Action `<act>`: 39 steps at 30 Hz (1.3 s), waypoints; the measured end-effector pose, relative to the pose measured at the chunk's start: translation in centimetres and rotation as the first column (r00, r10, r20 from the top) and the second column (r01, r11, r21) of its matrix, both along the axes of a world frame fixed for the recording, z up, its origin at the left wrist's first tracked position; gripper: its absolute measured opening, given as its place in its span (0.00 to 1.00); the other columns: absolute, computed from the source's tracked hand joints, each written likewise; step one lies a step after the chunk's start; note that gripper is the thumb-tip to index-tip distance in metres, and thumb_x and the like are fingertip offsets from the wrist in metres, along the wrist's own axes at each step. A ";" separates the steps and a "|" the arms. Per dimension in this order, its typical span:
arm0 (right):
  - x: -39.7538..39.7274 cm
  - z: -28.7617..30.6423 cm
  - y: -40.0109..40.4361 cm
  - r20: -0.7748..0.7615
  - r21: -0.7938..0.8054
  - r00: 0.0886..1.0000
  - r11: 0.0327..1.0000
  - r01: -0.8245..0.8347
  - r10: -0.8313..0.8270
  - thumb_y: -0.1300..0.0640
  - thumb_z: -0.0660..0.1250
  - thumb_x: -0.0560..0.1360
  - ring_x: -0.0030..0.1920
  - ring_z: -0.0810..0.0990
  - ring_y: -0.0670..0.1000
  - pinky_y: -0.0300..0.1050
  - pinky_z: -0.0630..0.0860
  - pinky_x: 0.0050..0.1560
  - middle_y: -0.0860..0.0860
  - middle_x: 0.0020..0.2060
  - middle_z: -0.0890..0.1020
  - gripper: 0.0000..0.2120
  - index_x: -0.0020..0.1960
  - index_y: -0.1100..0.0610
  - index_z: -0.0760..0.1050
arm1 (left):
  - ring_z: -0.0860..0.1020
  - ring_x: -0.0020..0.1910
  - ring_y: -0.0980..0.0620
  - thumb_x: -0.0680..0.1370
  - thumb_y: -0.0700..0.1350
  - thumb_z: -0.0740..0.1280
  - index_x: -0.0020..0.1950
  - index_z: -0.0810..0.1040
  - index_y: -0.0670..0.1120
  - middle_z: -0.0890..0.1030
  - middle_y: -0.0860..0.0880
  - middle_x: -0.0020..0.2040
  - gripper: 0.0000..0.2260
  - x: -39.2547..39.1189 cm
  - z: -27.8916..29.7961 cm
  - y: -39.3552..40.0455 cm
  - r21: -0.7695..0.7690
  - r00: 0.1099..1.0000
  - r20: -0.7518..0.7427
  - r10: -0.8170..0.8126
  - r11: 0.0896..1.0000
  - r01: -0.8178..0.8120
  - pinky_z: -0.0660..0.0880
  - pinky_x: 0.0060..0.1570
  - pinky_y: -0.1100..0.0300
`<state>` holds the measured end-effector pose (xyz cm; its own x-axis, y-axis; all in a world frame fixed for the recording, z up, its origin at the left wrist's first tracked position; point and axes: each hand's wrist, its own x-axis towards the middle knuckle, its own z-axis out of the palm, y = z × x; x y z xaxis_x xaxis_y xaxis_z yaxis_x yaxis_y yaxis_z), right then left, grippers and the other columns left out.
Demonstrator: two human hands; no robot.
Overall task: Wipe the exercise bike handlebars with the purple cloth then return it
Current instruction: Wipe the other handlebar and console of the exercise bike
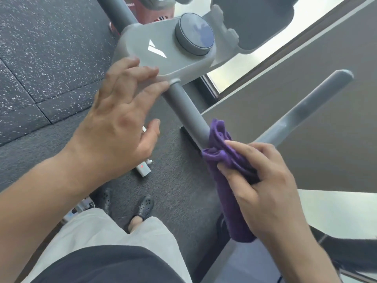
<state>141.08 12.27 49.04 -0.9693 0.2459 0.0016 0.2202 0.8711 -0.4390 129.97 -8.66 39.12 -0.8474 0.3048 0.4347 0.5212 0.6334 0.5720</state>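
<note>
The grey handlebar (187, 111) runs from the bike's console (163, 56) down toward the lower right. My right hand (263, 184) grips the purple cloth (224, 160), which is bunched and wrapped around the bar's lower part. A fold of the cloth hangs down below my fingers. My left hand (122, 111) is open, fingers spread, with the fingertips resting on the console's near edge where the bar joins it. A second grey handlebar arm (306, 111) angles up to the right.
A round dark dial (194, 33) sits on the console, with a device holder (255, 23) behind it. Below lie speckled rubber floor mats (40, 58), a small white device (143, 169) on the floor, and my feet in dark clogs (142, 207).
</note>
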 end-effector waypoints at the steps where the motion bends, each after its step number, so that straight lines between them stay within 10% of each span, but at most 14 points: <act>1: 0.1 0.6 1.2 0.018 -0.055 0.999 0.998 0.038 -0.037 0.47 0.72 0.74 0.52 0.79 0.40 0.35 0.74 0.53 0.41 0.50 0.79 0.13 0.57 0.36 0.81 | 0.60 0.75 0.37 0.75 0.43 0.67 0.71 0.73 0.42 0.70 0.37 0.70 0.24 0.1 0.0 0.1 -0.003 1.000 -0.006 0.000 1.000 0.000 0.58 0.77 0.44; 6: -0.5 2.5 5.6 0.105 -0.103 0.984 0.983 0.154 -0.143 0.49 0.73 0.74 0.48 0.83 0.41 0.52 0.80 0.54 0.39 0.49 0.82 0.13 0.52 0.30 0.80 | 0.60 0.73 0.38 0.75 0.44 0.67 0.69 0.74 0.43 0.71 0.36 0.69 0.22 0.1 0.5 0.8 0.007 1.000 -0.011 0.019 1.000 -0.019 0.58 0.77 0.46; 13: -1.4 2.6 8.9 -0.117 0.167 0.977 0.966 0.195 -0.177 0.50 0.69 0.77 0.47 0.75 0.32 0.20 0.65 0.47 0.44 0.48 0.76 0.12 0.60 0.42 0.81 | 0.65 0.71 0.34 0.75 0.45 0.67 0.67 0.77 0.42 0.73 0.37 0.67 0.20 1.5 1.3 2.9 0.014 1.000 -0.010 -0.023 1.000 0.023 0.64 0.70 0.35; 18: 0.4 1.2 7.1 -0.113 0.282 0.991 0.959 -0.038 0.072 0.47 0.69 0.75 0.48 0.76 0.43 0.37 0.72 0.47 0.44 0.53 0.75 0.16 0.62 0.41 0.80 | 0.69 0.67 0.33 0.76 0.50 0.69 0.62 0.82 0.43 0.76 0.37 0.64 0.18 2.7 1.5 4.5 0.018 0.998 0.034 -0.045 0.999 0.045 0.67 0.68 0.37; 25: -2.6 3.0 9.2 -0.093 0.361 0.995 0.931 0.061 -0.030 0.47 0.68 0.78 0.48 0.78 0.54 0.43 0.69 0.45 0.50 0.53 0.77 0.15 0.63 0.48 0.80 | 0.71 0.62 0.37 0.77 0.55 0.67 0.55 0.84 0.42 0.77 0.38 0.59 0.17 4.0 1.8 6.4 0.009 0.993 0.064 -0.096 0.995 0.095 0.64 0.67 0.54; 31: -0.8 2.5 4.7 0.072 0.392 0.947 0.864 -0.315 0.313 0.51 0.70 0.72 0.45 0.82 0.55 0.47 0.80 0.37 0.50 0.52 0.81 0.16 0.60 0.48 0.81 | 0.72 0.61 0.35 0.76 0.52 0.70 0.55 0.84 0.43 0.78 0.38 0.58 0.15 3.8 1.3 6.5 0.002 0.997 0.031 -0.075 0.997 0.075 0.63 0.69 0.55; 39: -4.8 4.7 6.7 0.123 0.423 0.980 0.885 -0.196 0.158 0.46 0.65 0.77 0.52 0.81 0.52 0.43 0.71 0.45 0.44 0.55 0.83 0.13 0.60 0.44 0.80 | 0.72 0.61 0.35 0.76 0.52 0.71 0.55 0.84 0.44 0.77 0.38 0.58 0.15 3.6 1.1 6.6 0.009 0.996 0.034 -0.078 0.997 0.077 0.62 0.68 0.55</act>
<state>136.29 18.94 53.72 -0.9979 0.0635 -0.0140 0.0635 0.9980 0.0012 133.62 -2.08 40.25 -0.8360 0.3667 0.4082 0.5483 0.5872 0.5955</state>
